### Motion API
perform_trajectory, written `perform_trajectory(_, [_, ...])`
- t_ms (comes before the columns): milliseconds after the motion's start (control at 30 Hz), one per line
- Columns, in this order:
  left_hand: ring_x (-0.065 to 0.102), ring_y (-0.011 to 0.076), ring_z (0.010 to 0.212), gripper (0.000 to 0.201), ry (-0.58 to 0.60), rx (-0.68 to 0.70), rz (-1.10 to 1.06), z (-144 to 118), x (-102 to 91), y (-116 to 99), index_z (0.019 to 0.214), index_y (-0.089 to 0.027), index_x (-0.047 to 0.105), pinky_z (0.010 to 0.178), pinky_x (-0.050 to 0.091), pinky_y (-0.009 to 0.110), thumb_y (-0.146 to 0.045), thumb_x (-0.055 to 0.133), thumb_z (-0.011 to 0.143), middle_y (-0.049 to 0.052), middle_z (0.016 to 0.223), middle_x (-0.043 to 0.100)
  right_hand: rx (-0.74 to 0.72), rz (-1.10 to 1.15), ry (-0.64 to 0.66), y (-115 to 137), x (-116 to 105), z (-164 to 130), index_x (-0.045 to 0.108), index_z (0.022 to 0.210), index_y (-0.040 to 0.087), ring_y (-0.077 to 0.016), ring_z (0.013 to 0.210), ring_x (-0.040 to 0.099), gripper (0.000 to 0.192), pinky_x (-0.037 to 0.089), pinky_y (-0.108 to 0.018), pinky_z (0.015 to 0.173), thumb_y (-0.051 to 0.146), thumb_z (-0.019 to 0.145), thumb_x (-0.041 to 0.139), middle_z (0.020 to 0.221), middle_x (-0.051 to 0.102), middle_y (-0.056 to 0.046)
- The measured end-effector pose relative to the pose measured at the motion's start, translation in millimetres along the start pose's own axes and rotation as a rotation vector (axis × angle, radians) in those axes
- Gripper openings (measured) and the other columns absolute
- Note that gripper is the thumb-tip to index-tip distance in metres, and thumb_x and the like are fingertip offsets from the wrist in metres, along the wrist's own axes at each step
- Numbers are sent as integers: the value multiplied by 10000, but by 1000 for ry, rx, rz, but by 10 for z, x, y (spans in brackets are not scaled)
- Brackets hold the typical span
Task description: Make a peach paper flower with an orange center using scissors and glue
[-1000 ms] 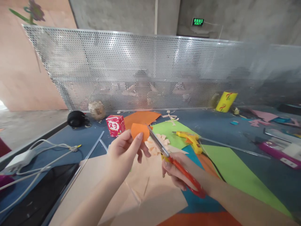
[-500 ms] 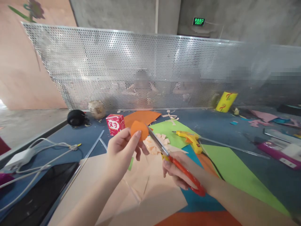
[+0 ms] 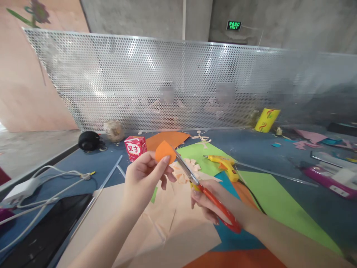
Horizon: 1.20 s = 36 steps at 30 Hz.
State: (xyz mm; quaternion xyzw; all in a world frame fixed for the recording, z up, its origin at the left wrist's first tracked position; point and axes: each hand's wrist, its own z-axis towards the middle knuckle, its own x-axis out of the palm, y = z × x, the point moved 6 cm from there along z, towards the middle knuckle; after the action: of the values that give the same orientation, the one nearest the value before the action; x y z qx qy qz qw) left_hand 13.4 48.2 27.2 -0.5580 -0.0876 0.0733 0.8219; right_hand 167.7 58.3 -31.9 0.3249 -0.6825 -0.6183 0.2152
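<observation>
My left hand (image 3: pixel 142 178) pinches a small orange paper piece (image 3: pixel 164 150) between thumb and fingers, raised above the peach sheet (image 3: pixel 173 230) on the table (image 3: pixel 83 163). My right hand (image 3: pixel 208 203) grips the red-handled scissors (image 3: pixel 206 193), fingers through the loops, blade tips touching the right edge of the orange piece. A yellow glue gun (image 3: pixel 224 165) lies just beyond on green paper (image 3: pixel 200 154), near a red carton (image 3: pixel 135 147)

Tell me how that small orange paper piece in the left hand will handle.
The orange paper piece is probably light and floppy: it is thin, pinched by the left hand. It likely bends where the scissors in the right hand meet it.
</observation>
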Motion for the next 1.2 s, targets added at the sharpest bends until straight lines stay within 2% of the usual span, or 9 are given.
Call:
perform_trajectory(167, [591, 124, 415, 186, 26, -12, 3, -5, 13, 2, 684, -161, 515, 325, 416, 193, -275, 642, 757, -8, 525, 624, 16, 26, -9, -3, 7, 21, 438, 699, 169, -26, 315, 353, 444, 280, -149, 323, 586, 739, 582, 458, 363, 100])
perform_trajectory(267, [588, 117, 412, 187, 24, -18, -1, -12, 27, -16, 664, -160, 511, 328, 416, 189, -258, 642, 754, -12, 531, 625, 26, 18, -15, -5, 1, 18, 437, 693, 172, -32, 303, 342, 422, 263, -148, 312, 557, 737, 605, 422, 334, 110])
perform_trajectory(500, [576, 118, 403, 201, -60, -8, -23, 3, -31, -35, 648, -174, 488, 327, 405, 192, -265, 630, 756, -25, 497, 602, 46, -5, -7, -3, -10, -3, 436, 669, 176, -40, 280, 336, 411, 240, -144, 293, 545, 751, 596, 366, 296, 121])
perform_trajectory(667, [560, 112, 392, 189, -94, 28, -36, 43, -95, -36, 650, -175, 510, 319, 407, 193, -276, 618, 767, -35, 483, 582, 60, -37, -15, -53, -10, -1, 464, 691, 170, -46, 281, 328, 396, 250, -149, 296, 543, 775, 571, 346, 324, 109])
perform_trajectory(867, [545, 101, 361, 195, -18, 1, -29, 26, -29, -49, 616, -165, 518, 310, 402, 184, -233, 630, 761, -32, 475, 592, 16, 21, -37, -27, -8, 17, 448, 700, 164, -15, 321, 339, 413, 251, -146, 319, 539, 742, 614, 500, 350, 93])
perform_trajectory(1200, [552, 95, 364, 217, 8, -38, -55, -21, 34, -28, 598, -170, 480, 311, 397, 167, -192, 608, 771, -34, 473, 591, 2, 4, -52, 5, 4, 15, 434, 706, 169, -23, 322, 334, 511, 254, -142, 322, 675, 740, 500, 448, 336, 99])
